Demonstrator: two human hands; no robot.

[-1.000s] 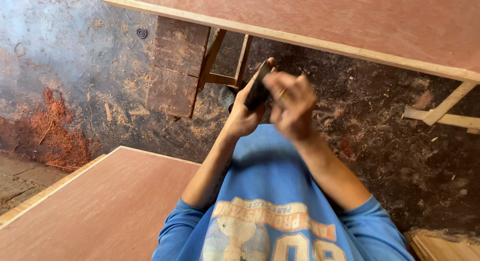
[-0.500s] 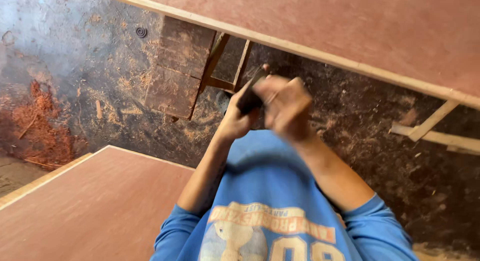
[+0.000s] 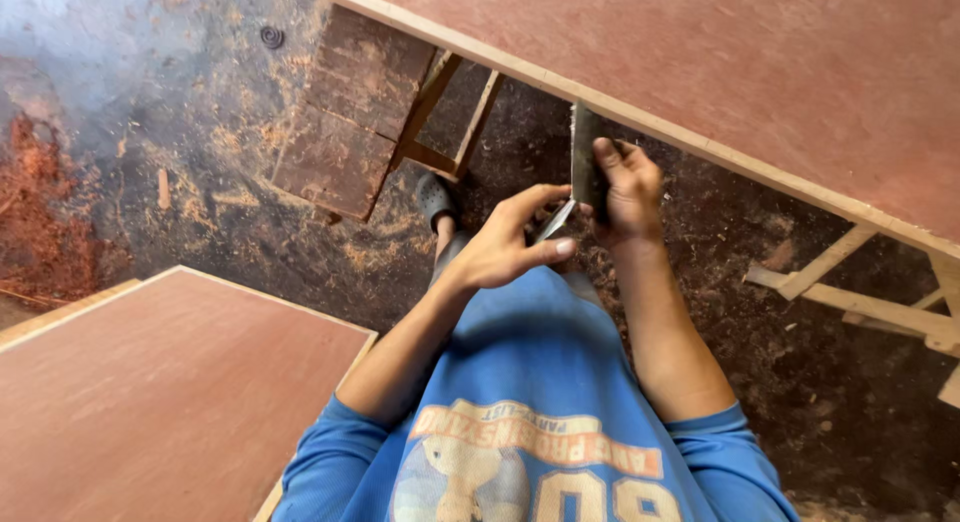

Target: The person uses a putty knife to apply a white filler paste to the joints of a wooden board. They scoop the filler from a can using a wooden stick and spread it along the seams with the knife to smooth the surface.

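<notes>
Metal blade, flat, grey and narrow (image 3: 584, 162), upright at centre frame, gripped by the right hand (image 3: 625, 187).
Its long axis points up toward the reddish plywood panel's pale edge (image 3: 700, 142), just beside it. Left hand (image 3: 505, 247) curls loosely below-left, thumb near a thin silvery strip (image 3: 556, 220); whether it pinches, cannot tell. Sawdust-strewn dark floor (image 3: 200, 182) all around.

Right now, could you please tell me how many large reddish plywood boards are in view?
2: one plywood board runs across the top right, above the hands; the other plywood board lies at lower left. More may lie outside the frame.
</notes>
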